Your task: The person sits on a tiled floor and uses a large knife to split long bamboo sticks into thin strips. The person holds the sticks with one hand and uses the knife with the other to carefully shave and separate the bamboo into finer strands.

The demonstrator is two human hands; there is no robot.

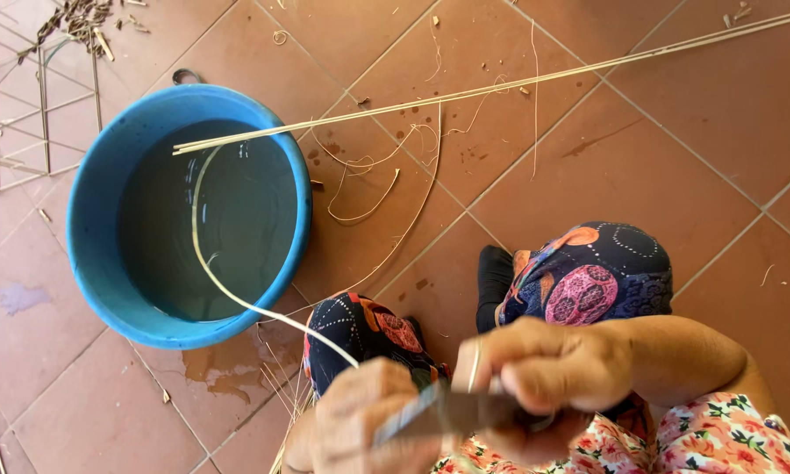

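Note:
My right hand [544, 369] grips a knife [439, 414] whose blade points left across my lap. My left hand [360, 426] sits under the blade and pinches a thin pale cane strip [203, 254]. The strip curves up and away from my left hand into a blue bucket [92, 228] of water. Both hands are low in the view, over knees in dark patterned fabric [588, 276].
Long straight canes [500, 86] lie across the bucket's rim and the brown tiled floor [640, 149]. Loose curled shavings [368, 189] lie beside the bucket. A wire frame [17, 114] and cut bits lie at the top left. A wet patch [228, 364] spreads below the bucket.

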